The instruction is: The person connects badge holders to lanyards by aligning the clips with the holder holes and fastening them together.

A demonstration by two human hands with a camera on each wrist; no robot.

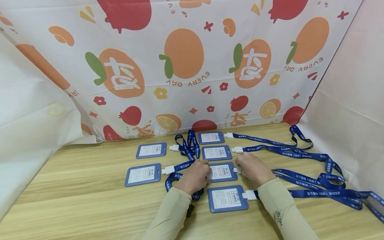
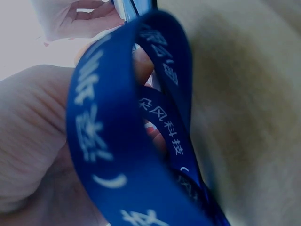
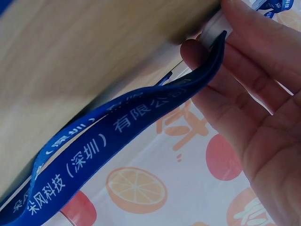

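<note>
In the middle of the head view lies a blue ID card holder (image 1: 222, 172) with a white card in it. My left hand (image 1: 194, 176) pinches its left edge with curled fingers. My right hand (image 1: 253, 168) grips the white clip (image 3: 216, 30) at the holder's right end, between thumb and fingers. A blue lanyard (image 3: 117, 122) with white lettering trails from that clip. Close to the left wrist camera, a loop of another blue lanyard (image 2: 108, 127) stands up and hides part of the left fingers. Just below lies another card holder (image 1: 228, 199) with its clip attached.
Two more holders, an upper one (image 1: 211, 137) and a lower one (image 1: 217, 152), lie behind in the same column, their lanyards stretching right. Left of them are two holders, one farther (image 1: 151, 150) and one nearer (image 1: 143, 175), beside bunched lanyards (image 1: 189, 148). A fruit-print cloth (image 1: 186, 100) hangs behind the wooden table (image 1: 90, 206).
</note>
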